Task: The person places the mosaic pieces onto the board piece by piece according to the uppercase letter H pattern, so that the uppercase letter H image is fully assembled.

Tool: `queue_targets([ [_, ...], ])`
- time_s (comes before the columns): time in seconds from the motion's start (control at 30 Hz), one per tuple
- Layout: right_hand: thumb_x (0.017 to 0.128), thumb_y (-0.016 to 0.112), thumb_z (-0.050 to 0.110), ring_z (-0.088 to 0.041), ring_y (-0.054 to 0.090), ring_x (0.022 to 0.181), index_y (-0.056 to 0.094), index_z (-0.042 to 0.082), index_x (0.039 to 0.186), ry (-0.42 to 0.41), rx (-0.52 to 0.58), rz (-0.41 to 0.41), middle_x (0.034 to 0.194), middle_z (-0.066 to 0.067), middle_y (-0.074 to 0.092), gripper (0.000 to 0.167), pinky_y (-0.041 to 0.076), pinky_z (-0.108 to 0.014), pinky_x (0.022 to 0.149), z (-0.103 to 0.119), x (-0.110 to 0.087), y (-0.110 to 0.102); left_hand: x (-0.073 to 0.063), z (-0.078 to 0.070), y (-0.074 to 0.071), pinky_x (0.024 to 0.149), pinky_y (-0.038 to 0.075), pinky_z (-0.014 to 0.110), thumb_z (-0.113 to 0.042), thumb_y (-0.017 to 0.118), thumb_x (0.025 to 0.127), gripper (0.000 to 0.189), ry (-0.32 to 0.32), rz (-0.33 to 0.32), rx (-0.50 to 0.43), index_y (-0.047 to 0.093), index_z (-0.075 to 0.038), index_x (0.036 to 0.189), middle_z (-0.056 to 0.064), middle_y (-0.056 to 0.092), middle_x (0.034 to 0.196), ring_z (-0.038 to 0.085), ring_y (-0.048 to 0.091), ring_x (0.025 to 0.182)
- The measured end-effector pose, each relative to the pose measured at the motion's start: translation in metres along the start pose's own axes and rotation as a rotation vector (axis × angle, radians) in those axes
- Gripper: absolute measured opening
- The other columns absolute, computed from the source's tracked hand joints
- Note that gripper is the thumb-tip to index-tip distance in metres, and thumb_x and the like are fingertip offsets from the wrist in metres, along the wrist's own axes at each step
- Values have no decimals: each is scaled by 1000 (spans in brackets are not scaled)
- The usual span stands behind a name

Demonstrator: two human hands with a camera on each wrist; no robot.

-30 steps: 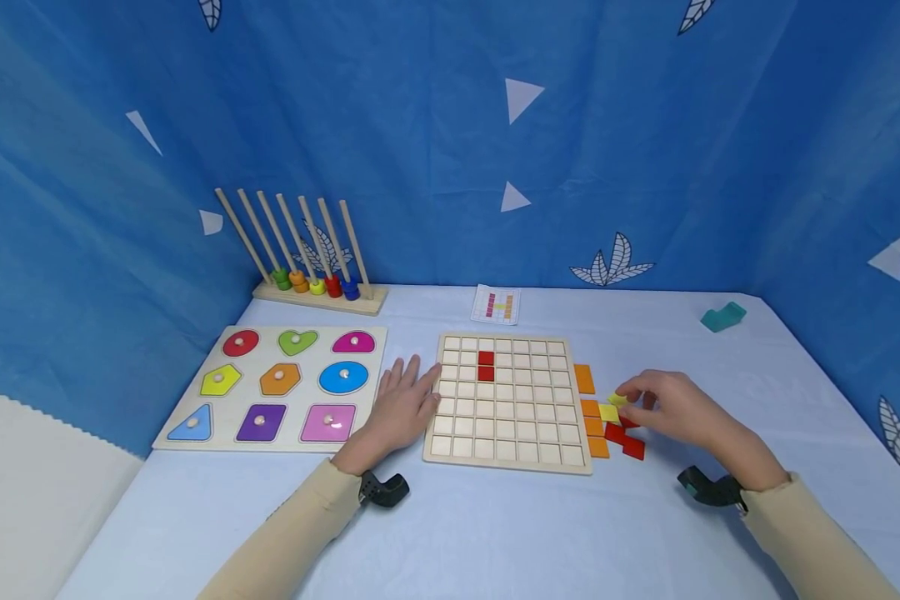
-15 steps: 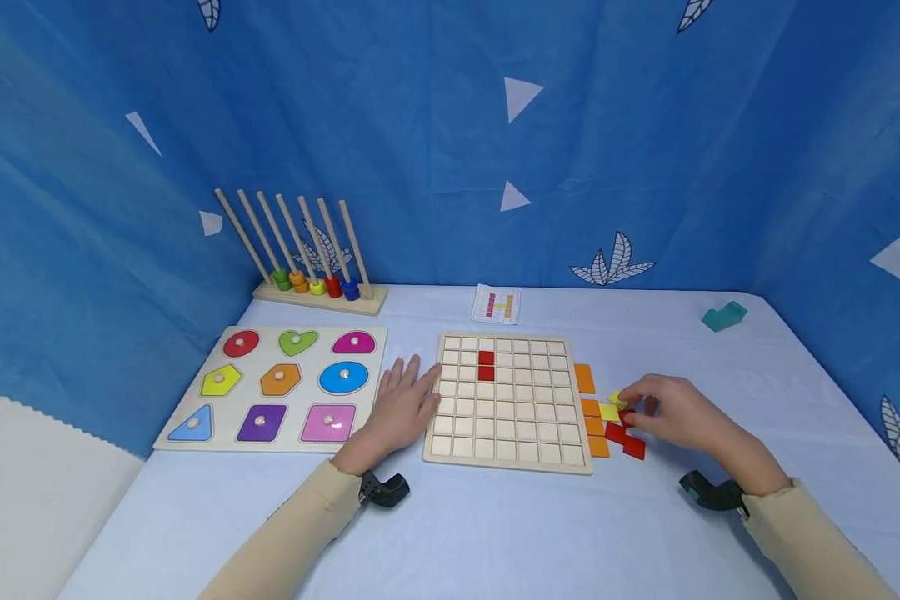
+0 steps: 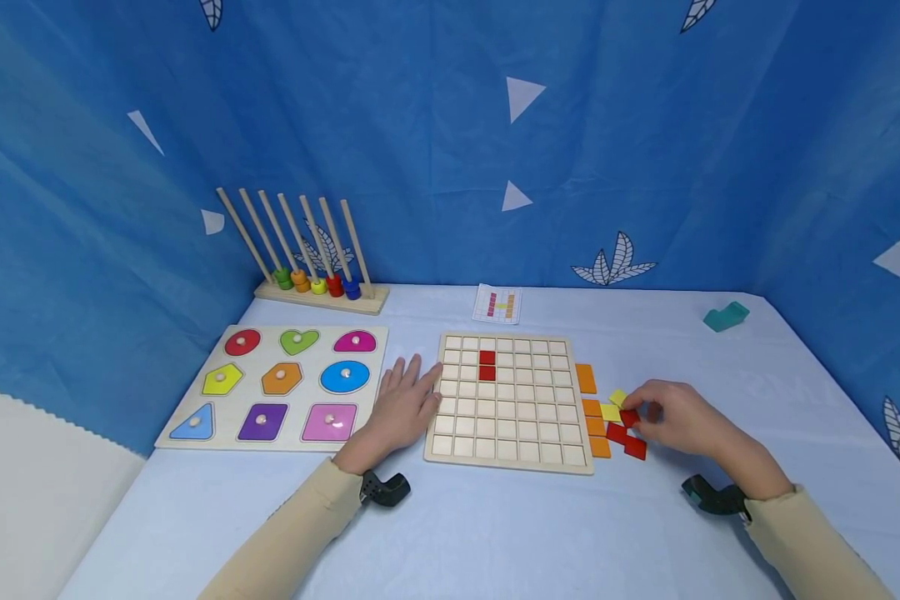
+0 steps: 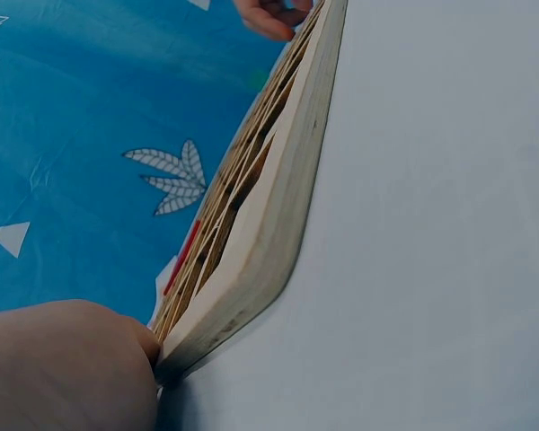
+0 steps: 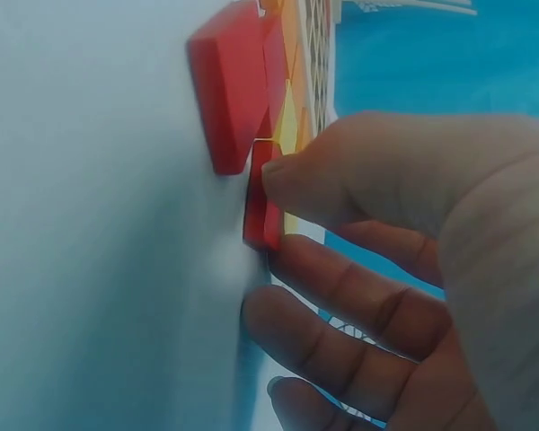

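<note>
A wooden grid board (image 3: 510, 467) lies at the middle of the table, with two red square tiles (image 3: 487, 365) in one column near its far side. My left hand (image 3: 399, 408) lies flat with spread fingers, fingertips against the board's left edge. At the right of the board, my right hand (image 3: 678, 418) pinches a red tile (image 5: 259, 202) between thumb and fingers, low over the table. Two more red tiles (image 3: 634, 448) lie just in front of it. Beside them are yellow tiles (image 3: 610, 412) and several orange tiles (image 3: 596, 427) along the board's right edge.
A small pattern card (image 3: 497, 305) lies behind the board. On the left is a knobbed shape puzzle (image 3: 378, 358), with a wooden peg stacker (image 3: 322, 302) of coloured rings behind it. A teal block (image 3: 726, 317) sits at the far right.
My right hand has drawn slightly back toward the near right, uncovering the yellow tile and the red tile at its fingertips. The left hand stays at the board's edge.
</note>
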State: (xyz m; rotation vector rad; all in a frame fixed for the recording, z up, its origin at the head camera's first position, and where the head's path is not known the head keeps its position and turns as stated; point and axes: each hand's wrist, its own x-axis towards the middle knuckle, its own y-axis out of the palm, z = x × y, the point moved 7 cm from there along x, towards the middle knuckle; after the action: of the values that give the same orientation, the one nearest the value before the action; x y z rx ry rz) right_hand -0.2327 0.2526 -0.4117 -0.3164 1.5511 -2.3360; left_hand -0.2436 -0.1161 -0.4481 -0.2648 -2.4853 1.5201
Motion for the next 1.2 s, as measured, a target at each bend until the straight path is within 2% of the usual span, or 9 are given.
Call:
queue_targets([
  [0.5, 69, 90, 13, -10, 50, 73, 77, 5, 106, 36, 8, 17, 89, 0, 65, 40, 46, -18, 58, -4, 0, 5, 0, 0, 1, 123, 15, 68, -30, 45, 105, 53, -2, -9, 3, 46, -11, 154, 29, 30, 163, 53, 16, 154],
  [1.2, 72, 90, 19, -10, 49, 73, 77, 4, 105, 38, -8, 31, 84, 2, 63, 38, 45, -19, 58, -13, -2, 6, 0, 0, 0, 123, 15, 68, -29, 46, 105, 53, -2, -8, 5, 46, -10, 154, 29, 30, 164, 53, 16, 154],
])
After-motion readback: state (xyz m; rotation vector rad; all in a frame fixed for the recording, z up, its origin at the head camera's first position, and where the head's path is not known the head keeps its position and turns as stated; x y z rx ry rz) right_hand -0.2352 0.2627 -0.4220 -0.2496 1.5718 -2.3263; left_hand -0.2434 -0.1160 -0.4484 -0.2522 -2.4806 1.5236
